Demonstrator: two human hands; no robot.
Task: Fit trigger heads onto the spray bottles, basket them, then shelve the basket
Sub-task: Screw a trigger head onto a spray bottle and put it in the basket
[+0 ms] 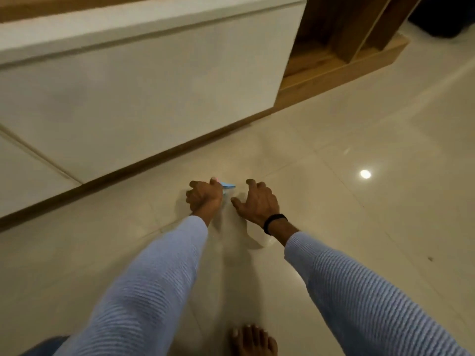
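My left hand (pixel 204 197) is closed around a spray bottle, of which only the blue trigger head (pixel 228 186) and a bit of clear neck show past my fingers. The bottle's body is hidden behind the hand. My right hand (pixel 257 202) hovers just to the right of the trigger head, fingers spread and curved, holding nothing. Both hands are low over the glossy cream floor tiles. A black band sits on my right wrist. No basket is in view.
A white cabinet (pixel 128 93) with a wooden plinth runs along the left and back. An open wooden shelf unit (pixel 341 52) stands at the back right. My bare foot (pixel 253 340) is at the bottom edge. A ceiling light reflects on the tiles (pixel 365 173).
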